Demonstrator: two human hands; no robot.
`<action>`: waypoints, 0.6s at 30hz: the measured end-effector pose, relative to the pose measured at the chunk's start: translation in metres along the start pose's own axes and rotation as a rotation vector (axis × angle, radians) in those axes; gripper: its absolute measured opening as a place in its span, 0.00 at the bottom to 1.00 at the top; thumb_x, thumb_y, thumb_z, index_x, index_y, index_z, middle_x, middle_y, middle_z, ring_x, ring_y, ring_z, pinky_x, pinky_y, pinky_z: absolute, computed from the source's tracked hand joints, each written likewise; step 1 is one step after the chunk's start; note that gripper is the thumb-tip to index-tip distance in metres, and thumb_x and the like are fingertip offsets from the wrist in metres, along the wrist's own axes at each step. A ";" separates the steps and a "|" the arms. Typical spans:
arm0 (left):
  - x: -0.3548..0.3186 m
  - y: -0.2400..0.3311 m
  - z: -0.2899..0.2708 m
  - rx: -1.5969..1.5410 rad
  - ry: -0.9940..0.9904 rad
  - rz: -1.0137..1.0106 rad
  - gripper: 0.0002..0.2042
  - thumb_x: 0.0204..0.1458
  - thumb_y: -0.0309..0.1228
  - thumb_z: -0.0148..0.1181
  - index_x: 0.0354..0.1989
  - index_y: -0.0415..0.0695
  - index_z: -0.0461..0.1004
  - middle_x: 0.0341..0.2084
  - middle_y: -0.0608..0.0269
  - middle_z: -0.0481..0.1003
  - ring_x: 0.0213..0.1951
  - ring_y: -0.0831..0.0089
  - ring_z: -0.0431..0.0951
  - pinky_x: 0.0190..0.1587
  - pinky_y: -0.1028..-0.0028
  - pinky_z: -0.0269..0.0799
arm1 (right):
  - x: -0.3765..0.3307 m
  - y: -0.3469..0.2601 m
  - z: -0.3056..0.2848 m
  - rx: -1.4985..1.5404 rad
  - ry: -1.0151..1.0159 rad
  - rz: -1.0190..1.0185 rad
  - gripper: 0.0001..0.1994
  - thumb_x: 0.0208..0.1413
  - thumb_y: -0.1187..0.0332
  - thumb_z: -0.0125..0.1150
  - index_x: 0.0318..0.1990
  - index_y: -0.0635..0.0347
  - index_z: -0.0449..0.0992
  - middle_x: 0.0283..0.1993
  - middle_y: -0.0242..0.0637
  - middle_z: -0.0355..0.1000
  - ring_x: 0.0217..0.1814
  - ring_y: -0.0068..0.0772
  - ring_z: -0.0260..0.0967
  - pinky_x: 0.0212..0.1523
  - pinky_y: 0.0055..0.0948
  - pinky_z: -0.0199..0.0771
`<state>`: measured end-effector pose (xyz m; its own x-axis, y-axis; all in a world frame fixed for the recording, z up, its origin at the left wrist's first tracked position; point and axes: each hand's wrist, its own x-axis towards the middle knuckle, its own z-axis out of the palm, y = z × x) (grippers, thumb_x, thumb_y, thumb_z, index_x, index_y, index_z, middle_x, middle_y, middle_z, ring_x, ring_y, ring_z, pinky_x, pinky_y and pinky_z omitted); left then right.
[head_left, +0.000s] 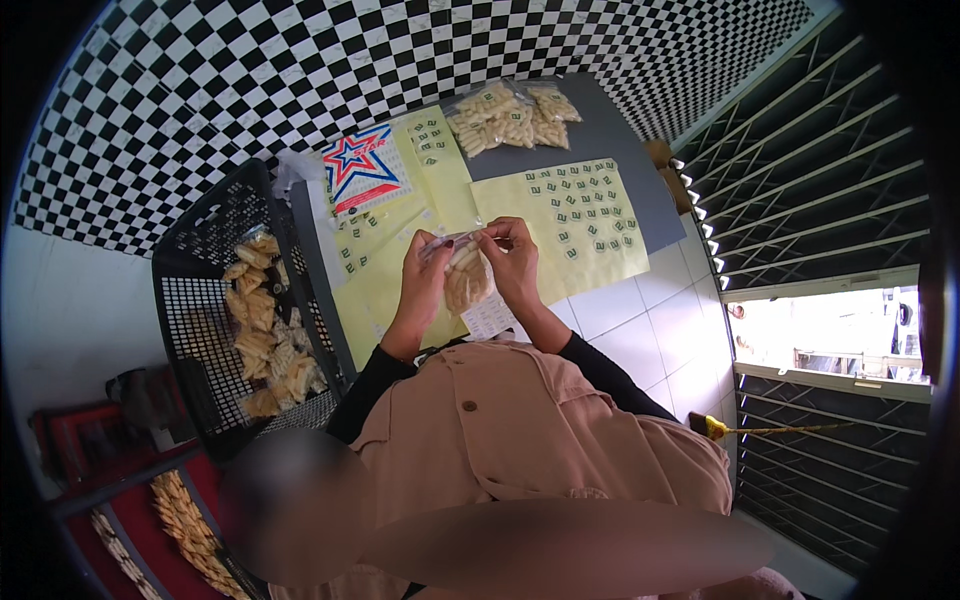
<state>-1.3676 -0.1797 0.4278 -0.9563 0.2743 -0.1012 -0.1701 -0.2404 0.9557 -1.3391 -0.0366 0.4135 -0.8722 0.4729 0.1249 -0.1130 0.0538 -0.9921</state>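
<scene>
Table (pixel 640 190): flat grey top, rectangular, straight edges bowed by the lens; its bare grey surface shows along the far right corner and right edge.

Basket (pixel 200 250): black plastic, open lattice walls, standing just beside the table's left edge; it holds a loose heap of filled packets (pixel 265 340), pale tan and lumpy.

Large yellow sheet (pixel 570 215): matt paper, rectangular, lying flat toward the table's right edge, dotted with small dark square stickers in rough rows.

Smaller yellow sheets (pixel 375 260): the same paper, overlapping, across the middle and left of the table, with fewer stickers on them.

Printed bag (pixel 362 168): flat white plastic with a red and blue star, at the far left corner, partly over the yellow paper.

Pile of clear bags (pixel 510 118): glossy, crinkled, filled with short pale yellow sticks, at the table's far edge.

Small clear bag (pixel 466 275): thin glossy film, bulging with pale ridged sticks, held up above the near edge of the table, between both hands.

Left hand (pixel 425 270): fingers pinched on the bag's upper left edge, palm against its side.

Right hand (pixel 512 258): fingers closed on the bag's top right, thumb and forefinger nipping the rim.

White slip (pixel 490 318): small printed paper on the table's near edge, just beneath the held bag.
</scene>
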 end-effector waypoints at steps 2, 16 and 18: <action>0.002 -0.003 0.002 0.001 0.001 0.011 0.07 0.58 0.26 0.53 0.30 0.45 0.62 0.23 0.74 0.63 0.26 0.88 0.59 0.27 0.83 0.55 | 0.001 -0.003 -0.003 0.035 0.008 0.057 0.10 0.51 0.73 0.66 0.35 0.68 0.72 0.41 0.39 0.71 0.39 0.29 0.72 0.42 0.26 0.74; 0.015 -0.017 0.024 0.060 -0.025 0.092 0.13 0.47 0.14 0.63 0.32 0.41 0.64 0.30 0.64 0.71 0.38 0.77 0.76 0.41 0.78 0.73 | 0.011 0.003 -0.036 -0.059 -0.148 0.158 0.09 0.55 0.69 0.62 0.38 0.67 0.76 0.30 0.36 0.75 0.32 0.23 0.70 0.36 0.24 0.70; 0.015 -0.011 0.037 0.066 -0.008 0.041 0.12 0.47 0.15 0.62 0.31 0.41 0.64 0.30 0.63 0.72 0.37 0.76 0.76 0.40 0.78 0.73 | 0.012 0.005 -0.041 -0.044 -0.127 0.156 0.09 0.55 0.68 0.62 0.38 0.66 0.76 0.30 0.36 0.75 0.32 0.24 0.70 0.36 0.24 0.70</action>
<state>-1.3714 -0.1383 0.4264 -0.9600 0.2734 -0.0600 -0.1150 -0.1897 0.9751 -1.3311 0.0056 0.4096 -0.9308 0.3639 -0.0335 0.0467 0.0277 -0.9985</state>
